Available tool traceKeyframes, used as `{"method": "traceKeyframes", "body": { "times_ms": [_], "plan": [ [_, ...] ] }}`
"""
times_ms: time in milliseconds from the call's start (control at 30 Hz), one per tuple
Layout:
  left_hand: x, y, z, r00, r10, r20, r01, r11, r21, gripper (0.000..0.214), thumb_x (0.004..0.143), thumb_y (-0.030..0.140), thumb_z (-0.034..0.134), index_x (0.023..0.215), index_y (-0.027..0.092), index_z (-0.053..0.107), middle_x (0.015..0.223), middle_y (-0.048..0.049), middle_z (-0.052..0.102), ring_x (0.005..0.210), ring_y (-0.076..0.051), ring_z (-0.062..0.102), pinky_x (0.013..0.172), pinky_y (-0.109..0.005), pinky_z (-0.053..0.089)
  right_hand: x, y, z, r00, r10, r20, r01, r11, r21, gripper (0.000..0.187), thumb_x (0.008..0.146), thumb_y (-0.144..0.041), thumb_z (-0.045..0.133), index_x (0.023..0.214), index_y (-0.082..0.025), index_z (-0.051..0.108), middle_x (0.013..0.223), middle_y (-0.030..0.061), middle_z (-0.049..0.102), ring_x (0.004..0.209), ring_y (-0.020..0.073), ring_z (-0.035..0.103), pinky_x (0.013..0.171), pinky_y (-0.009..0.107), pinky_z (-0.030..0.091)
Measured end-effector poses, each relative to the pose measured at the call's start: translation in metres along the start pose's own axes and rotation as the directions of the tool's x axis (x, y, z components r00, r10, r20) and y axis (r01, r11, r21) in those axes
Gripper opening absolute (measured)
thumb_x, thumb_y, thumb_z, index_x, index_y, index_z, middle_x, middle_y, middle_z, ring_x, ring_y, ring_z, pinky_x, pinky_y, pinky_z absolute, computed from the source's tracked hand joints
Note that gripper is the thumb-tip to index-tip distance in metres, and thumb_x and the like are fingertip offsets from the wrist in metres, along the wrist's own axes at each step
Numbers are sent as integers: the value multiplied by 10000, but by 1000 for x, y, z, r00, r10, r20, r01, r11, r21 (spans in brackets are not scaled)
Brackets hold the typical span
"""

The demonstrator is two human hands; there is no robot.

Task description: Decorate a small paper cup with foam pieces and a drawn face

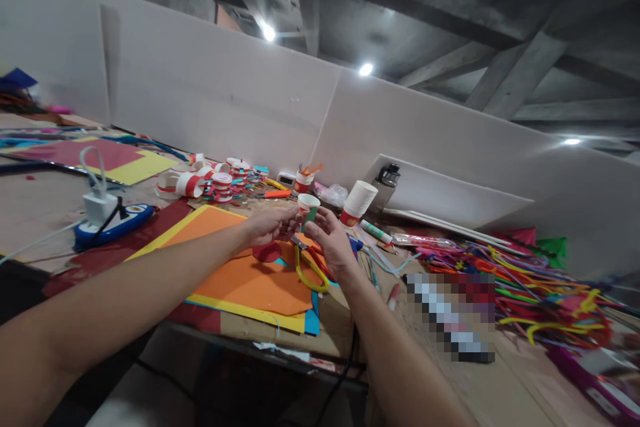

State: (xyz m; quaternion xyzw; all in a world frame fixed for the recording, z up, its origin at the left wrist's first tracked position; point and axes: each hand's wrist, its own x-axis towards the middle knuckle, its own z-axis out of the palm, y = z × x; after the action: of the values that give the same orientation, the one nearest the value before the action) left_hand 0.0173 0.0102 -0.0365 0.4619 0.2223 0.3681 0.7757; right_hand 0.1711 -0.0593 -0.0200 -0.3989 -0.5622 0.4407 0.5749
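Observation:
A small paper cup (309,201) with a white rim is held up over the table between my two hands. My left hand (274,225) has its fingers closed on the cup's left side. On the other side my right hand (331,240) pinches a small green paper piece (311,216) against or just in front of the cup; whether it touches is unclear. Below them lie scissors with yellow handles (313,275), orange paper sheets (250,287) and a dark red round piece (267,252). A blue tool (356,244) shows partly behind my right hand.
Cut cups and paper rings (223,180) crowd the back left. A cup stack (359,202) and a glue stick (377,232) stand or lie behind my right hand. Colourful pipe cleaners (530,293) cover the right. A blue power strip (115,225) sits left. White boards (215,87) wall the back.

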Motion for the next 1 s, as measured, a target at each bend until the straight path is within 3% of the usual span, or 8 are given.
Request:
{"method": "traceKeyframes", "body": {
  "times_ms": [100,267,367,500,600,700,833,1000],
  "plan": [
    [0,0,-3,996,-44,73,42,999,26,375,797,490,660,846,119,673,742,-81,672,630,-148,632,581,-252,520,0,3,-1,996,-83,-13,76,958,-277,513,672,-334,765,1135,-223,573,1104,58,632,927,172,609,812,315,504],
    [-2,-4,-1,978,-9,208,-6,997,72,348,786,461,683,930,145,683,824,-80,697,715,-154,649,665,-258,526,-4,7,-1,966,-257,17,205,728,-654,544,690,-275,751,1198,-199,570,1170,83,572,986,194,578,903,362,480],
    [-3,-4,-1,987,19,159,-41,990,137,284,729,339,762,900,123,692,809,-67,694,705,-137,646,653,-231,517,-5,9,-2,949,-312,43,234,607,-760,521,706,-253,743,1199,-192,585,1146,89,563,1084,218,537,985,378,429],
    [-1,0,-4,996,68,57,-75,987,144,265,677,252,790,877,107,692,782,-72,702,637,-143,654,598,-239,530,-1,6,-5,952,-305,6,209,638,-741,449,800,-318,660,1221,-192,573,1124,89,595,990,195,569,891,331,461],
    [1,6,-8,990,136,-40,-130,985,113,195,712,214,750,864,111,683,807,-92,715,653,-162,675,558,-242,542,1,0,-12,971,-232,-64,101,636,-765,288,892,-389,524,1020,-163,649,909,73,658,778,174,582,725,295,456],
    [3,12,-12,970,182,-160,-172,982,71,125,738,162,717,845,117,671,788,-87,717,640,-146,673,513,-207,527,-3,-4,-16,998,-55,-6,17,420,-907,299,900,-410,498,864,-176,680,755,68,666,694,185,579,652,293,409],
    [6,17,-17,930,234,-283,-224,972,66,115,744,108,700,852,121,662,738,-49,699,546,-100,626,450,-169,483,-13,-5,-10,986,160,36,32,29,-999,333,827,-409,608,1003,-140,694,950,172,688,871,280,628,708,329,420],
    [8,19,-21,916,266,-301,-264,963,50,61,762,95,667,806,122,634,713,-33,677,562,-94,615,486,-178,504,-18,-4,-1,968,244,53,75,-79,-994,499,852,-387,560,1284,-138,573,1047,212,677,922,315,648,704,330,433]
  ]
}}
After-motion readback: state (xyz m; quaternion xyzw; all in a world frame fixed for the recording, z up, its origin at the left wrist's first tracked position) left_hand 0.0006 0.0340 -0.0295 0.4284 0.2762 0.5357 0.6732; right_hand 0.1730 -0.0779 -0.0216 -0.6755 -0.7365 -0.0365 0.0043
